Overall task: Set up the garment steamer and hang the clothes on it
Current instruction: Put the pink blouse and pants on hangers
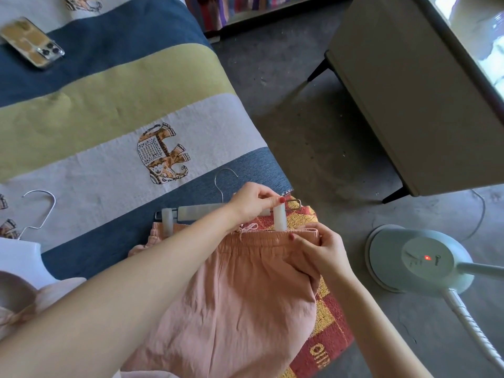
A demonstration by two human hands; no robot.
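Pink elastic-waist trousers [240,301] lie on the striped bed cover. Along their waistband lies a clip hanger [201,210] with a metal hook and two white clips. The left clip sits over the waistband's left end. My left hand [252,204] pinches the top of the right clip [280,218]. My right hand [317,255] grips the waistband just below that clip. The pale green garment steamer base [417,259] stands on the floor at the right, its red light on, with a white hose leading off toward the lower right.
A second metal hanger [38,211] with a white garment lies at the left edge. A phone [31,42] rests on the bed at the top left. A beige cabinet [409,91] on dark legs stands on the concrete floor at the right. A red and yellow mat lies under the trousers.
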